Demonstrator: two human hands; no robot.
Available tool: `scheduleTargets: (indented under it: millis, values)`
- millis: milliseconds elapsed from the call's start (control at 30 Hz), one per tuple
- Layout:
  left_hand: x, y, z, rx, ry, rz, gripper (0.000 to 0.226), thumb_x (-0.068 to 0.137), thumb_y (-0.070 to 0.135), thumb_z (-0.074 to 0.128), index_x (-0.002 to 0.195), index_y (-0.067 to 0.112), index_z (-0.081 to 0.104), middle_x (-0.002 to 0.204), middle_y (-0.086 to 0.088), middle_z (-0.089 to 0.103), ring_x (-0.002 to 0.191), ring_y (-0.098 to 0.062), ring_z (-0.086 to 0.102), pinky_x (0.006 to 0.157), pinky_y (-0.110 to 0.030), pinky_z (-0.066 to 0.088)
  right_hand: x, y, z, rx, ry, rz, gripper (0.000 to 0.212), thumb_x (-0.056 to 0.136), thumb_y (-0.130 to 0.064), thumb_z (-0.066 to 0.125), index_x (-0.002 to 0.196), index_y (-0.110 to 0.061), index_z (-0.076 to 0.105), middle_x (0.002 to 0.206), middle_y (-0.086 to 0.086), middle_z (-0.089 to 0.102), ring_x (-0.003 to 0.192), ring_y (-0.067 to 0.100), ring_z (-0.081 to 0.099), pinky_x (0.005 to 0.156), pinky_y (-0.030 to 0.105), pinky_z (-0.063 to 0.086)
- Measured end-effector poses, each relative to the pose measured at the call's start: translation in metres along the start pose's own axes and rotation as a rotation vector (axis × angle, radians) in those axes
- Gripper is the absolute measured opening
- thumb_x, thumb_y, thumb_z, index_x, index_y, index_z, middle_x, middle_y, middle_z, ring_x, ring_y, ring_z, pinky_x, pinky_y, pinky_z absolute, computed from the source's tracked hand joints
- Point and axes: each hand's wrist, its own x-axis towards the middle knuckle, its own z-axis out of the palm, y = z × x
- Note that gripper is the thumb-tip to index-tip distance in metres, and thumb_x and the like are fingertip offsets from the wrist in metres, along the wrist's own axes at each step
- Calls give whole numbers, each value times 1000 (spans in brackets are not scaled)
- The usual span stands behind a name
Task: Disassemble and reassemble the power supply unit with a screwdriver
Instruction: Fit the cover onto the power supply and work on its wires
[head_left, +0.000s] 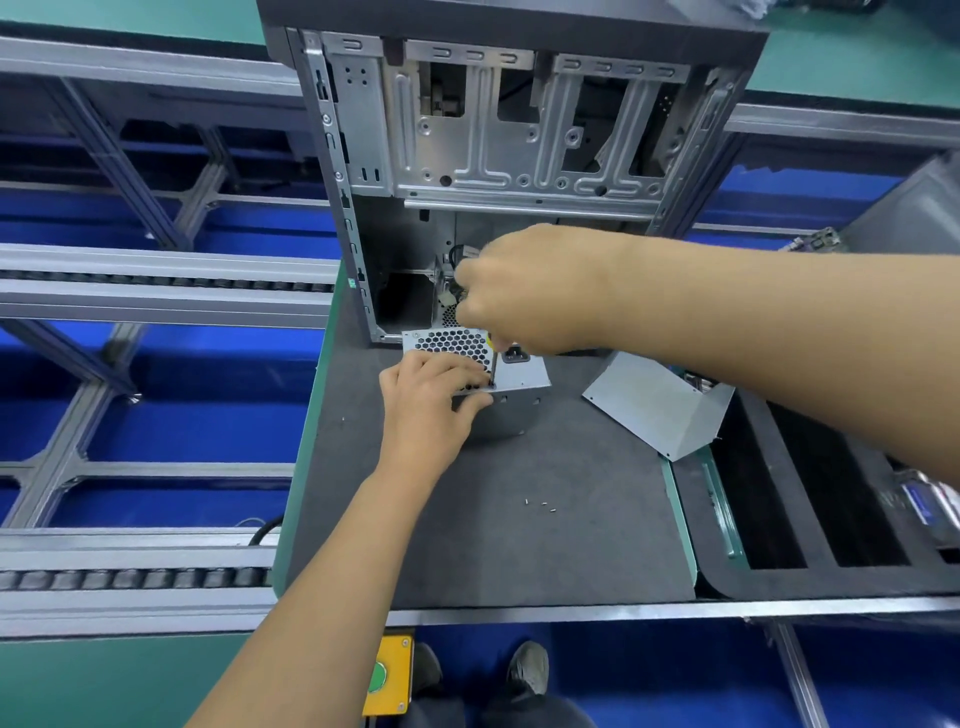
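Note:
The grey metal power supply unit (519, 376) stands on the dark mat just in front of the open computer case (519, 130). My left hand (431, 410) grips its near left corner, with fingers over the honeycomb grille and the thumb on the side wall. Above the unit, my right hand (530, 291) is curled round what looks like a screwdriver (494, 370). Only its thin shaft shows, pointing down at the unit's face beside the power socket. The handle is hidden in the fist. A white connector (445, 300) and black cable hang inside the case behind that hand.
A bent metal cover plate (660, 405) lies to the right of the unit. Three small screws (540, 504) lie loose on the mat (519, 551). A black foam tray (779, 519) sits at the right. Conveyor rails (156, 291) run on the left, and a yellow button box (387, 675) sits below the bench.

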Motion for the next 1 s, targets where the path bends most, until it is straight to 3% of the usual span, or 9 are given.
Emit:
scheduleTargets:
  millis: [133,200,300,433,567,733,833,933,1000]
  values:
    - [3,1,1,-2,2,-31,11,75,23,85,84,25,77,99,18,72,101,-19,55,80,-26,18,8,-3,-5,61,-121,104,33,96,-24,57,69,-17,39,73,2,34,55,20,37,52,30,34]
    - [2,1,1,1,-8,-24,11,75,23,85,84,25,77,99,18,72,101,-18,53,80,-26,17,16,-2,-6,162,-251,211,18,98,-25,49,87,-15,60,84,4,53,58,18,44,47,27,32]
    - [1,1,1,4,4,-21,10,76,23,84,83,24,78,99,18,72,101,-18,54,80,-26,17,21,4,-4,168,-364,253,29,100,-25,45,108,-9,67,89,4,60,67,20,50,44,28,30]
    - [0,2,2,-9,7,-38,9,76,23,85,82,23,78,99,18,72,100,-19,55,80,-27,18,2,2,-4,-55,-130,85,17,96,-30,58,95,-13,56,72,-1,29,75,28,45,49,31,29]
    - [1,1,4,-7,29,-23,10,74,22,86,80,25,78,97,19,71,99,-16,53,79,-25,16,2,-10,-4,-230,-33,-76,39,91,-16,56,63,-16,28,65,0,27,56,23,38,44,27,21]
    - [0,0,4,-19,25,-21,10,74,23,86,80,25,78,97,18,71,98,-13,50,79,-25,17,29,-2,-8,347,-345,291,23,95,-17,51,72,-16,57,77,0,60,52,13,48,45,26,35]
    - [-1,1,4,-22,36,-14,10,74,22,86,79,25,78,96,17,72,98,-17,54,79,-27,18,21,13,-1,395,-507,329,35,101,-35,48,79,-12,61,76,3,62,52,16,49,46,25,36]
    - [-1,-1,5,-24,54,-8,10,73,22,86,79,25,78,96,17,72,97,-16,54,79,-26,17,6,12,-1,230,-344,256,29,94,-37,60,105,-10,61,103,8,64,76,25,54,54,28,36]
    - [0,-2,7,-25,60,-6,10,74,22,86,78,26,78,96,18,72,98,-13,51,78,-25,16,0,8,0,62,-140,142,19,97,-28,57,93,-12,46,90,4,45,71,27,47,58,32,34]
